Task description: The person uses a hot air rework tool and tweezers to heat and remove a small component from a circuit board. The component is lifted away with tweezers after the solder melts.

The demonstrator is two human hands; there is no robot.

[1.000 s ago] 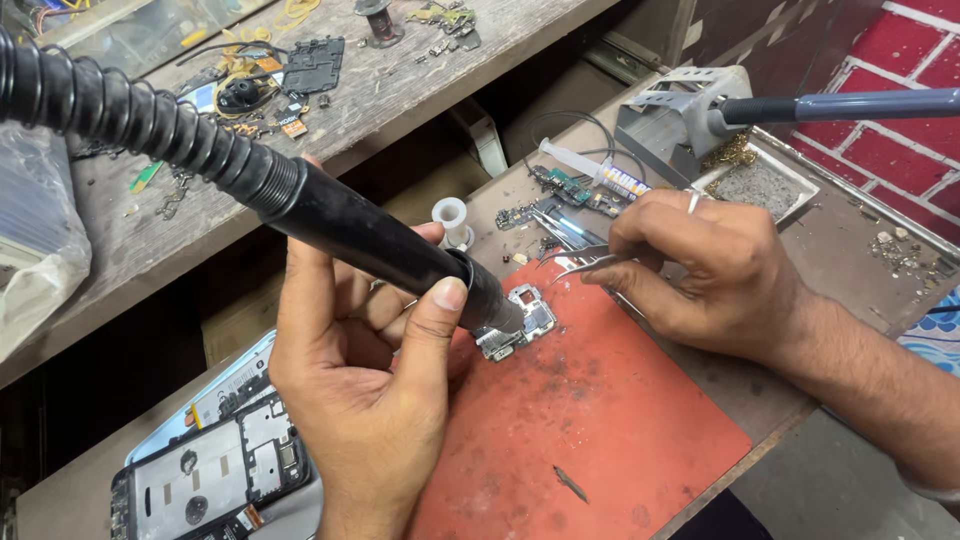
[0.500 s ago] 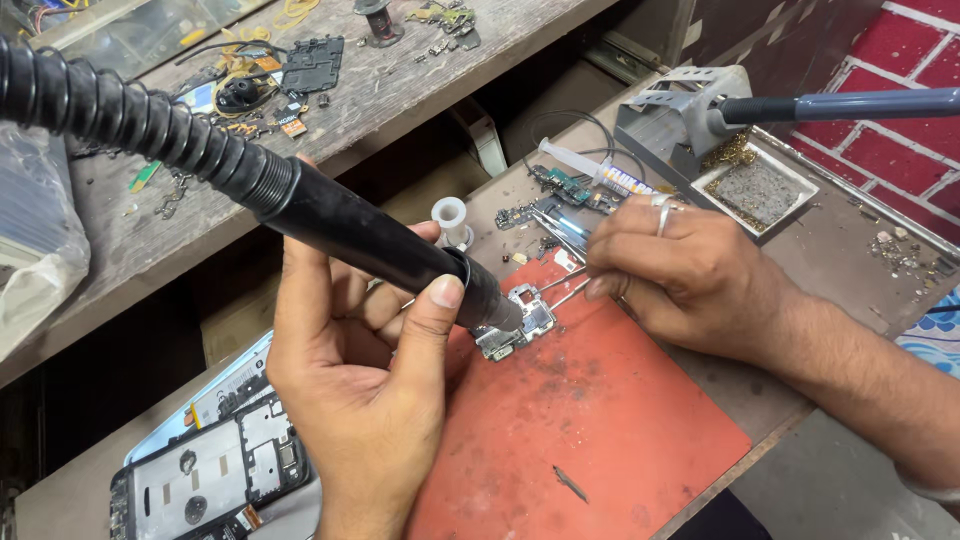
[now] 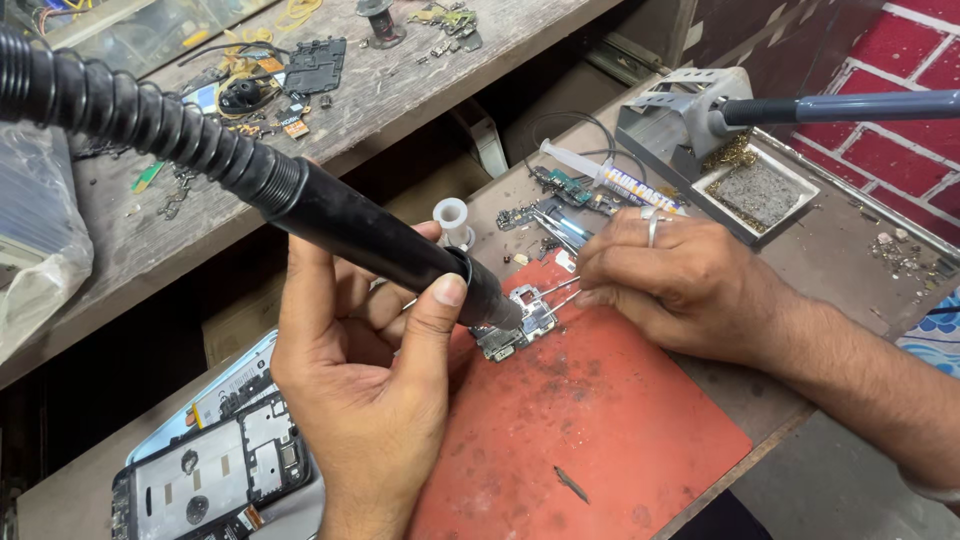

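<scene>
My left hand (image 3: 370, 370) grips a black hot-air wand (image 3: 370, 235) with a ribbed hose running up to the left. The wand's nozzle points down at a small circuit board (image 3: 520, 325) lying on a red work mat (image 3: 590, 440). My right hand (image 3: 670, 280), with a ring on one finger, pinches metal tweezers (image 3: 560, 292) whose tips touch the board's right edge.
An opened phone chassis (image 3: 210, 480) lies at the lower left. Behind the mat are a syringe (image 3: 600, 175), loose board parts, a small white cap (image 3: 452, 218) and a soldering iron stand (image 3: 700, 120) with an iron in it. A wooden shelf (image 3: 400, 90) holds scattered components.
My right hand has shifted slightly and the tweezers now reach the board's edge. The wand nozzle has stayed over the board.
</scene>
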